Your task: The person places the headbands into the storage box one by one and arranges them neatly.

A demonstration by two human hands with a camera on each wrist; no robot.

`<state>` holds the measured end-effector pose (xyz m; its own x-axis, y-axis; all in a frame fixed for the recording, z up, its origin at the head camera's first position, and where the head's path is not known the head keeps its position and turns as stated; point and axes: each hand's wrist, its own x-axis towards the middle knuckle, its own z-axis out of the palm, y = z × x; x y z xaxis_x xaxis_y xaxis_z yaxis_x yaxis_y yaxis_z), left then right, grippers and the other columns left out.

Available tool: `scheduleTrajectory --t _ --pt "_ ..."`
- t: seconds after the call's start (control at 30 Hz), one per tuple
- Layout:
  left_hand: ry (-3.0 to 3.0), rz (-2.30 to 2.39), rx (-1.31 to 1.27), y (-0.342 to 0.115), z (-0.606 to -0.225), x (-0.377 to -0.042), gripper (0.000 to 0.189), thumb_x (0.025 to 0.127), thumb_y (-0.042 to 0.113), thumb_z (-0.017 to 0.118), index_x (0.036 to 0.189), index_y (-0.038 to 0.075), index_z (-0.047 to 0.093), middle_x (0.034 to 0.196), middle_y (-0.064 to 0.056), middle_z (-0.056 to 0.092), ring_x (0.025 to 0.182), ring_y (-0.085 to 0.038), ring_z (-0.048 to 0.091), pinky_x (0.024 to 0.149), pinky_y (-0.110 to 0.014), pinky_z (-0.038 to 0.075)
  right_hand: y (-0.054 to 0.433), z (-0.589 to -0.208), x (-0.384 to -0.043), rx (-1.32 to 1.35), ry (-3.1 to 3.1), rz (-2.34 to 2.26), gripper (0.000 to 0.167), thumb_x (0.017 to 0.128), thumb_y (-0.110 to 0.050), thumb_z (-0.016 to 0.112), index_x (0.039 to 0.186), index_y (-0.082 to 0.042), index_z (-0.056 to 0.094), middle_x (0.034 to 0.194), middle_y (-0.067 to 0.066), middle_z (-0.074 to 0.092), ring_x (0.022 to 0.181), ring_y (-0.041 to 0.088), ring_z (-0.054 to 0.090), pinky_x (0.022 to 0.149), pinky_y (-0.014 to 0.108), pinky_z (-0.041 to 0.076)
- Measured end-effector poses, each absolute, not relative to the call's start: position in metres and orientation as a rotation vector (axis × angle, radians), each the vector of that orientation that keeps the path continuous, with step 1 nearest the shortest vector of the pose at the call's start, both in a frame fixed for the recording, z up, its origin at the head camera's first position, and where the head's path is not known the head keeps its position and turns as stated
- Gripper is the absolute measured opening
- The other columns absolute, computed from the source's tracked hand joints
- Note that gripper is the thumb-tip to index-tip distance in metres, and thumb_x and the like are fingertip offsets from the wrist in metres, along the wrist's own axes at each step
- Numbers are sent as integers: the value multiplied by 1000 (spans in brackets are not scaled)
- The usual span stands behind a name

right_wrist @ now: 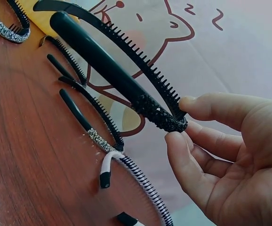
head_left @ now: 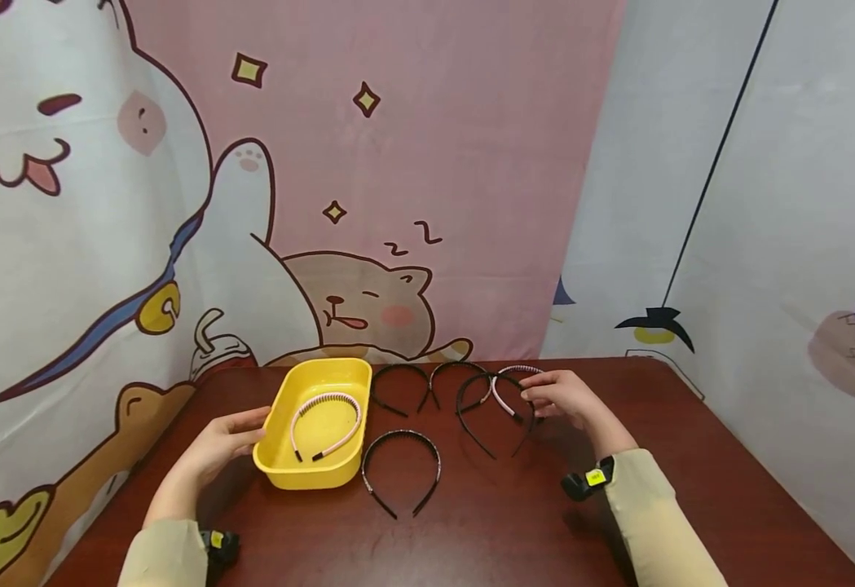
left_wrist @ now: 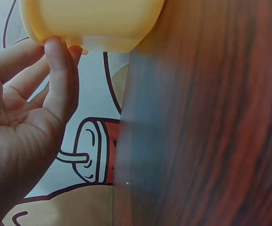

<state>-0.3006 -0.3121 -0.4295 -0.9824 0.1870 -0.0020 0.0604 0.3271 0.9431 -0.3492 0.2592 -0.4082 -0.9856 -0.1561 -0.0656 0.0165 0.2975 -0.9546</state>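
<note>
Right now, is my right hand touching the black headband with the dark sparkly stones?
Touching. The right wrist view shows it: the right hand pinches the black headband at its stone-covered curve, with no gap between them.

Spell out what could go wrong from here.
The right hand pinches the black beaded headband at just one spot, so it might slip or swing. The left hand holds the yellow tray at one side; if it tips, the pink headband lying inside may slide. On the table, another pink headband and a glitter-trimmed headband appear to touch, so lifting one might drag the other.
</note>
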Motion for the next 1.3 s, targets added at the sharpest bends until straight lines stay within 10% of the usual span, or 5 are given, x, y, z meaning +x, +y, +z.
scheduleTrajectory --t 1.07,1.3 --pt "2437 1770 231 -314 -430 -299 57 96 12 60 144 -7 38 141 -30 43 114 -30 59 88 -35 53 231 -393 -360 -183 2403 -1782 43 89 -13 69 125 8 59 122 19 58 102 37 60 75 36 57" --pt "2445 1769 213 -312 -431 -300 54 96 10 59 144 -7 39 141 -30 44 113 -31 60 88 -36 53 223 -390 -363 -210 2387 -1791 42 88 -12 69 123 9 60 115 16 61 90 24 64 74 36 57"
